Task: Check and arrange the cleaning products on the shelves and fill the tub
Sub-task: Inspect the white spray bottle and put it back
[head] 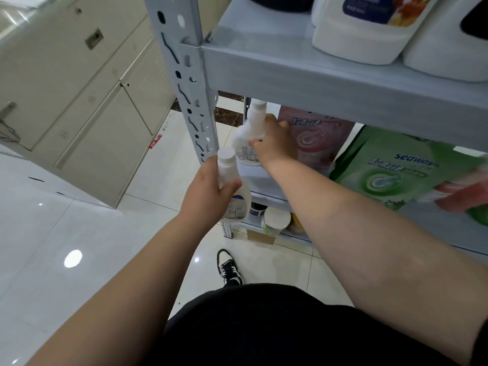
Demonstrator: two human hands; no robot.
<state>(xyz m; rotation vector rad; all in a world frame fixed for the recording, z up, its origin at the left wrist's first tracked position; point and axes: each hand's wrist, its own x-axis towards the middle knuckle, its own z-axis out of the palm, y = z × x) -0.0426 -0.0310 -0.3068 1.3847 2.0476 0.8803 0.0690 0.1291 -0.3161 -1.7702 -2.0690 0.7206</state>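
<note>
My left hand [208, 188] grips a white capped bottle [229, 178] by its neck, held upright just in front of the grey shelf post [184, 75]. My right hand [272, 141] reaches under the upper shelf and holds a second white bottle [248, 130] standing at the left end of the middle shelf [260, 180]. Beside it stand a pink refill pouch [314, 138] and a green refill pouch [390, 173]. No tub is in sight.
Large white detergent jugs [369, 30] stand on the upper shelf [317, 83]. A lower shelf holds a white-lidded jar [274, 220] and small items. Beige cabinets [87, 101] stand to the left across glossy floor tiles. My shoe [229, 268] is near the rack's foot.
</note>
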